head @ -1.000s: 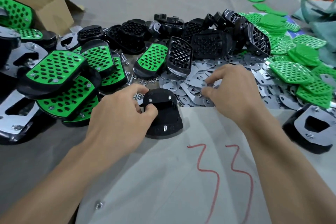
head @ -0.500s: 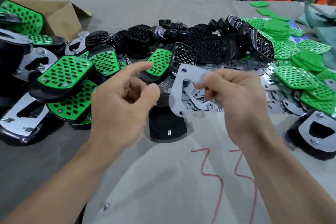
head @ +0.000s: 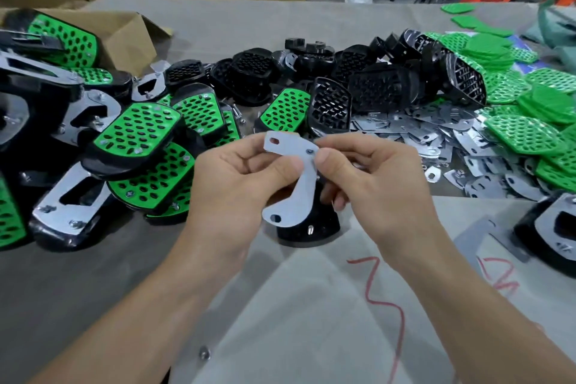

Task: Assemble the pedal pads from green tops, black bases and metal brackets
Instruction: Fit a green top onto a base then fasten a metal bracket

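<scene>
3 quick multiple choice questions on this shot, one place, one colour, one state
1. Where is the loose heap of green tops on the table?
A near edge
B right side
C left side

2. What colour are the marks drawn on the cloth?
A red
B blue
C yellow

3. The metal bracket is:
A lying flat on the table
B screwed down
C pinched by both hands

Answers:
1 B, the unmounted tops spread along the right side.
2 A, the scrawl by the forearms is red.
3 C, the left hand and right hand pinch it above the black base.
</scene>
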The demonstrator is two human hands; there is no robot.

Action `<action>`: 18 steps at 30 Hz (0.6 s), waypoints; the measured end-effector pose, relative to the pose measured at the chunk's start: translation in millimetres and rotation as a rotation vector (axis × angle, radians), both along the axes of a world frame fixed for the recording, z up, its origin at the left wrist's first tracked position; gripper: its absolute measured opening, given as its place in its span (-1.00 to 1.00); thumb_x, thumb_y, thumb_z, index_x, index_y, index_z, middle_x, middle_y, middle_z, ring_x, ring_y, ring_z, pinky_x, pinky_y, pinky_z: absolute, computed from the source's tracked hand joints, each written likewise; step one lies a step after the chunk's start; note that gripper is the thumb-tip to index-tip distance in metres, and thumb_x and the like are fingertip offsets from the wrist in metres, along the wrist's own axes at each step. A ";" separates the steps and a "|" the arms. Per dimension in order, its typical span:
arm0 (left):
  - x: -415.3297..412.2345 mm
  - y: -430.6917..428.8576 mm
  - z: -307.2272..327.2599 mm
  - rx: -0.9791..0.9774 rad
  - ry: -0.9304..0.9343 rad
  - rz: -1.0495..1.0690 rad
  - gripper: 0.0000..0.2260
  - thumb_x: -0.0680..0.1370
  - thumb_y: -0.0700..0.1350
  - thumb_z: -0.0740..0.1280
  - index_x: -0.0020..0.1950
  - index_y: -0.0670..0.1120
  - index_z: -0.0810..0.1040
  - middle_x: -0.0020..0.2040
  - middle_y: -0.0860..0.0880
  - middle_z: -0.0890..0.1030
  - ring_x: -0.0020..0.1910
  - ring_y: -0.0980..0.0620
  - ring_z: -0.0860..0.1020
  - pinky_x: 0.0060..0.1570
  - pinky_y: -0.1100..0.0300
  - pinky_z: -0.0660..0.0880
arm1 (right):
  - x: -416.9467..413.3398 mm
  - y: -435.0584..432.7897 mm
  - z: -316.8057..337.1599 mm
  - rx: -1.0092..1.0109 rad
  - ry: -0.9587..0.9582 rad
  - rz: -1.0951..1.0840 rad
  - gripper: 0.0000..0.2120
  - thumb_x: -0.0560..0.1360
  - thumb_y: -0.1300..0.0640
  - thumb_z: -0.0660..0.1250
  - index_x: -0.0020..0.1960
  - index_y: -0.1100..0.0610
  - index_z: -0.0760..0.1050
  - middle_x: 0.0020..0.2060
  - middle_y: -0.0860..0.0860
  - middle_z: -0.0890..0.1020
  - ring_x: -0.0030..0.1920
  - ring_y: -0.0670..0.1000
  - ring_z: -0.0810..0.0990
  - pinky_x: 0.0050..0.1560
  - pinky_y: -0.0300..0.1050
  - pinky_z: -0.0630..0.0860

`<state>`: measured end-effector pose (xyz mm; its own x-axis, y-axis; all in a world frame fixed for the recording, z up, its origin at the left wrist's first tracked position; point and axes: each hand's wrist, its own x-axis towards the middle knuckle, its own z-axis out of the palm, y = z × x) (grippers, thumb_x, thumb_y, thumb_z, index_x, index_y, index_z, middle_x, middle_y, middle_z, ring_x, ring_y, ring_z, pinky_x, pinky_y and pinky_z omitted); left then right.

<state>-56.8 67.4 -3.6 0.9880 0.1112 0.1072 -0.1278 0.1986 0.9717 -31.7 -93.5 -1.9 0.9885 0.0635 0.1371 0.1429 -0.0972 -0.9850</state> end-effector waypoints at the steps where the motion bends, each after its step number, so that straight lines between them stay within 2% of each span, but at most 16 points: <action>1: 0.9 0.4 -0.6 0.003 0.010 -0.018 -0.84 0.46 -0.30 0.47 0.00 -0.14 0.74 -0.12 -0.16 0.75 -0.21 -0.05 0.72 -0.21 0.16 0.63 | -0.3 0.7 0.2 0.034 0.028 0.038 -0.93 0.42 0.07 0.47 -0.15 0.05 0.70 -0.38 0.12 0.67 -0.46 0.13 0.57 -0.45 -0.08 0.48; 3: 1.9 0.9 -2.8 0.173 -0.017 0.005 -0.85 0.45 -0.24 0.51 -0.02 -0.07 0.76 -0.18 -0.15 0.75 -0.27 -0.06 0.70 -0.25 0.11 0.62 | -0.1 1.2 1.6 0.084 0.062 0.081 -0.88 0.47 0.16 0.48 -0.24 0.14 0.67 -0.44 0.18 0.63 -0.51 0.08 0.51 -0.52 -0.19 0.38; 5: 2.5 1.4 -5.0 0.346 -0.031 0.035 -0.82 0.42 -0.14 0.53 -0.01 0.06 0.77 -0.22 -0.09 0.75 -0.25 -0.12 0.73 -0.18 -0.01 0.67 | 2.9 -1.3 3.7 0.149 0.118 0.059 -0.80 0.50 0.26 0.46 -0.31 0.17 0.64 -0.48 0.15 0.59 -0.56 0.01 0.45 -0.56 -0.28 0.32; 7: 6.0 7.9 -8.8 0.459 -0.006 0.116 -0.79 0.40 -0.11 0.51 -0.02 0.15 0.75 -0.26 0.02 0.74 -0.28 -0.01 0.72 -0.13 -0.01 0.68 | 6.8 -7.2 4.5 0.204 0.185 0.025 -0.76 0.51 0.30 0.43 -0.33 0.16 0.62 -0.50 0.11 0.55 -0.58 -0.03 0.39 -0.57 -0.31 0.28; 10: 13.6 25.5 -12.1 0.629 0.057 0.221 -0.75 0.41 -0.15 0.48 -0.04 0.20 0.73 -0.24 0.15 0.71 -0.29 0.14 0.66 -0.06 0.05 0.66 | 12.4 -12.8 1.3 0.148 0.226 0.012 -0.77 0.53 0.29 0.40 -0.31 0.18 0.61 -0.48 0.12 0.47 -0.54 -0.03 0.30 -0.54 -0.27 0.22; 14: 14.0 31.6 -13.2 0.737 0.172 0.040 -0.69 0.29 0.07 0.46 0.00 0.33 0.71 -0.19 0.15 0.69 -0.24 0.13 0.62 -0.10 0.11 0.56 | 19.6 -8.3 -5.2 0.043 0.249 0.030 -0.76 0.55 0.28 0.38 -0.29 0.18 0.59 -0.47 0.10 0.41 -0.54 -0.03 0.25 -0.54 -0.26 0.18; 18: 15.6 30.2 -14.1 0.782 0.166 0.018 -0.67 0.26 0.07 0.47 0.00 0.32 0.72 -0.17 0.13 0.68 -0.26 0.11 0.60 -0.11 0.06 0.60 | 21.4 -2.3 -10.8 -0.067 0.223 0.050 -0.76 0.50 0.23 0.42 -0.35 0.15 0.58 -0.56 0.03 0.43 -0.59 -0.05 0.28 -0.54 -0.25 0.24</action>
